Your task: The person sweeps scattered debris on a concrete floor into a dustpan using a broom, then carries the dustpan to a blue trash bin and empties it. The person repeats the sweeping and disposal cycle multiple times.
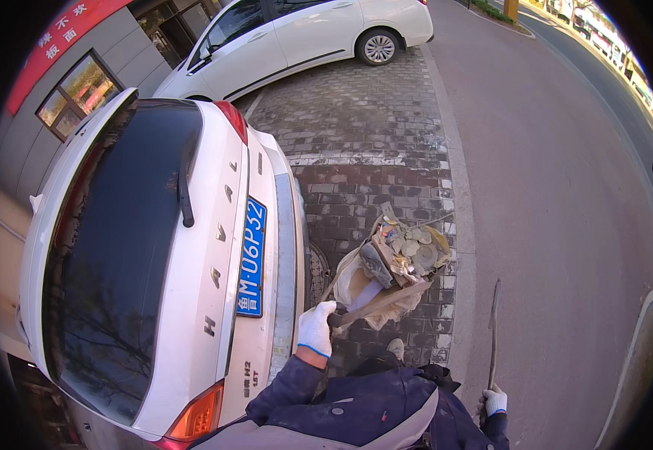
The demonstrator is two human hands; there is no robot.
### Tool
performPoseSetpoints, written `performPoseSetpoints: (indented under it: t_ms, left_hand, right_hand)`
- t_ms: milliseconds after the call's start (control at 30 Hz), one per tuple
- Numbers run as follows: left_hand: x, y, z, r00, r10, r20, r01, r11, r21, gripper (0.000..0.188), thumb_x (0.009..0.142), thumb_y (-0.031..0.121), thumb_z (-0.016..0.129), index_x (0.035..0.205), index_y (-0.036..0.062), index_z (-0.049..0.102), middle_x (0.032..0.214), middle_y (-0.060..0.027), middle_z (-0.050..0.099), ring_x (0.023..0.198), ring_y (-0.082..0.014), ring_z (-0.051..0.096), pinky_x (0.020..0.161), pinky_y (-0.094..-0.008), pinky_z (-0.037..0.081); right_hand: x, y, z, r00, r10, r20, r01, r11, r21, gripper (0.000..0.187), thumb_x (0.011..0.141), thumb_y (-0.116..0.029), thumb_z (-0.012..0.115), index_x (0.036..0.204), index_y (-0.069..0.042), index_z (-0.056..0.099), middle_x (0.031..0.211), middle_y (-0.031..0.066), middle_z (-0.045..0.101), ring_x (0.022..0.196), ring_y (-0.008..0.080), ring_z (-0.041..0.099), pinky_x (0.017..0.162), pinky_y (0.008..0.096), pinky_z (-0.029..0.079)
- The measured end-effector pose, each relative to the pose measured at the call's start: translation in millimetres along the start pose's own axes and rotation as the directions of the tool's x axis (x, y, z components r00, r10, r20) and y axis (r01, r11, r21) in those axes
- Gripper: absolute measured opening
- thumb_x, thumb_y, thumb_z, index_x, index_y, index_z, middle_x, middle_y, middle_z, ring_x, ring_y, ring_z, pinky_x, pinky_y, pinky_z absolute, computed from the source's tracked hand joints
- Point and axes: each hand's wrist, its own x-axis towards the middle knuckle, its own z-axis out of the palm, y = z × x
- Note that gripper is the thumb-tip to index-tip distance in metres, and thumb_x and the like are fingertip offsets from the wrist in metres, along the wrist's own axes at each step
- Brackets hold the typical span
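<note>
My left hand (316, 328), in a white glove with a blue cuff, is closed around the dark grip end of a brown strip-like handle (386, 302). The strip runs along the near side of an open, dirty pale sack (352, 279). Heaped in the sack is rubbish (414, 247): grey broken pieces, crumpled wrapping and yellowish scraps. To the right, my gloved right hand (495, 400) closes around a long thin brown stick (494, 330), held upright in the picture. Its fingers are partly hidden by the sleeve and stick.
The rear of a white parked car (214, 277) stands close on my left. Another white car (289, 37) is parked beyond it. Dark paving bricks (371, 187) lie under the sack, bordered by a pale kerb strip (454, 150) and a grey path (536, 195) on the right.
</note>
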Motion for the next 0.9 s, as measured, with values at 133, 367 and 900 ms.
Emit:
performPoseSetpoints:
  t_ms: [133, 367, 900]
  left_hand:
    - [93.3, 53.8, 44.3, 0.997, -0.045, -0.060, 0.039, 0.995, -0.092, 0.028, 0.090, 0.029, 0.066, 0.079, 0.0040, 0.066, 0.065, -0.0065, 0.058, 0.055, -0.0191, 0.060, 0.052, -0.0332, 0.049]
    - [301.4, 130.9, 144.1, 0.970, 0.013, -0.242, -0.076, 0.964, -0.253, 0.026, 0.089, 0.027, 0.068, 0.078, 0.0036, 0.068, 0.064, -0.0050, 0.059, 0.051, -0.0174, 0.058, 0.048, -0.0315, 0.048]
    - [762.1, 364.3, 222.4, 0.894, -0.038, -0.446, -0.165, 0.898, -0.408, 0.027, 0.092, 0.027, 0.065, 0.085, 0.0012, 0.066, 0.072, -0.0081, 0.063, 0.054, -0.0182, 0.059, 0.049, -0.0308, 0.048]
  right_hand:
    - [85.1, -102.6, 55.4, 0.995, 0.086, 0.044, -0.086, 0.996, 0.006, 0.009, 0.087, -0.001, 0.053, 0.094, -0.006, 0.053, 0.056, 0.0067, 0.046, 0.037, 0.0227, 0.048, 0.033, 0.0428, 0.041]
    - [308.5, -320.4, 185.9, 0.972, 0.150, 0.178, -0.126, 0.982, -0.139, 0.008, 0.088, -0.001, 0.055, 0.095, -0.004, 0.052, 0.057, 0.0100, 0.050, 0.040, 0.0252, 0.052, 0.033, 0.0442, 0.043]
    - [483.7, -882.7, 644.2, 0.916, -0.083, 0.393, 0.246, 0.889, -0.386, 0.016, 0.088, 0.001, 0.053, 0.102, -0.006, 0.055, 0.061, 0.0073, 0.049, 0.040, 0.0209, 0.049, 0.035, 0.0388, 0.044]
